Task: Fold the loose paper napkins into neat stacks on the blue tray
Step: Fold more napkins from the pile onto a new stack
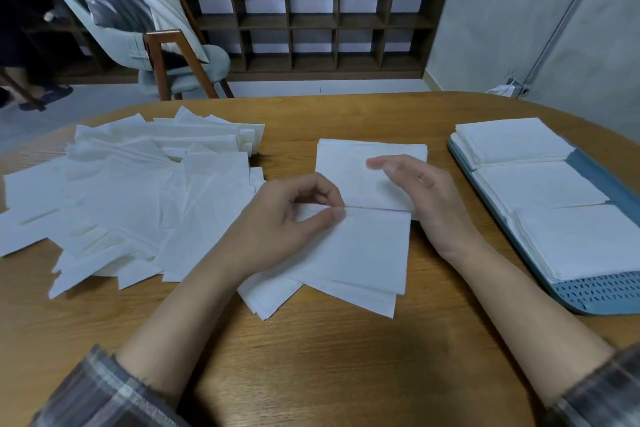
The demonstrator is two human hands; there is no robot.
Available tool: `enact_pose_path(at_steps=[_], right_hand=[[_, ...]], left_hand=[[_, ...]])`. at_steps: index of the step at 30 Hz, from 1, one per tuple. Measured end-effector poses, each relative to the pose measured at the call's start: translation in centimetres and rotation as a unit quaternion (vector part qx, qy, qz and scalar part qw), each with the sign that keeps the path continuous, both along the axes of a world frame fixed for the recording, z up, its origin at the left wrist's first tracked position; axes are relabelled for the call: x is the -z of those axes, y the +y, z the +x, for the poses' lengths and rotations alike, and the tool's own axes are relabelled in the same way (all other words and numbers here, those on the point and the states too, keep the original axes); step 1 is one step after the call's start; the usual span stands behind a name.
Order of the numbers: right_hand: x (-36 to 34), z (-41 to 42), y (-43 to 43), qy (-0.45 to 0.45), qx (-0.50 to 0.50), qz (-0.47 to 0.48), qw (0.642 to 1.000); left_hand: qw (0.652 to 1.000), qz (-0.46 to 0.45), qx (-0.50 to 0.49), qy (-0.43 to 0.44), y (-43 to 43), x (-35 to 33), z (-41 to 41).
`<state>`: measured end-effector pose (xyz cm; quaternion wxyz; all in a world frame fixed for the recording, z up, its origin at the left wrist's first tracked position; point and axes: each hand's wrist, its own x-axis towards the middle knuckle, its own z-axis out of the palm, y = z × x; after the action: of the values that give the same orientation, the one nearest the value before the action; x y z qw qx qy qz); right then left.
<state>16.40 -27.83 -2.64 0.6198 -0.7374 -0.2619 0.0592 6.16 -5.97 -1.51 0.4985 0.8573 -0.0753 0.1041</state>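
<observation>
A: Napkin status?
B: One napkin (363,246) lies flat on the wooden table (311,364), straight in front of the person, between the loose pile (138,191) and the blue tray (606,293). A crease runs across its middle.
A: Hands?
B: Left hand (294,218) pinches the napkin at the crease's left end, thumb and forefinger tips together, other fingers curled. Right hand (426,194) sits at the crease's right end, fingers straight and close together, stretched over the far half. Its fingertips are blurred, so cannot tell if they touch the paper.
A: Anything under it?
B: More napkins (273,298) poke out from beneath its near edge, skewed.
A: Supply and output?
B: The loose pile spreads over the table's left side, sheets overlapping at all angles. The blue tray sits at the right edge and carries three folded stacks (540,185) in a row, far to near, edges touching. Its perforated end shows nearest the person.
A: Rest?
B: Plaid sleeves (97,395) on both forearms. Behind the table, a grey chair (194,69) and a dark cubby shelf (311,22) along the wall.
</observation>
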Motion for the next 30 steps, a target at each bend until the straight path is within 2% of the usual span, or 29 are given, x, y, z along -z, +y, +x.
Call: enact_pose_path(at_steps=[4,9,14,17,24,30], right_hand=[[-0.2,-0.3,0.0,-0.004,-0.040,0.024,0.999],[-0.3,-0.9,0.2,0.036,-0.055,0.024,0.998],[-0.4,-1.0,0.4,0.034,0.001,0.013,0.999],[-0.4,-0.5,0.0,0.051,0.041,0.038,0.997],[-0.2,-0.7,0.4,0.045,-0.039,0.033,0.998],[-0.3,-0.8,0.5,0.046,-0.046,0.046,0.997]], left_hand=[[0.995,-0.075,-0.056,-0.031,-0.1,-0.1,0.3],[0.985,-0.097,-0.132,-0.051,0.3,0.1,0.4],[0.984,-0.099,-0.144,-0.030,0.2,0.0,0.4],[0.980,-0.147,-0.130,-0.002,0.0,0.0,0.4],[0.977,-0.140,-0.146,-0.060,0.5,0.4,0.8],[0.972,-0.149,-0.174,-0.049,0.2,0.7,0.8]])
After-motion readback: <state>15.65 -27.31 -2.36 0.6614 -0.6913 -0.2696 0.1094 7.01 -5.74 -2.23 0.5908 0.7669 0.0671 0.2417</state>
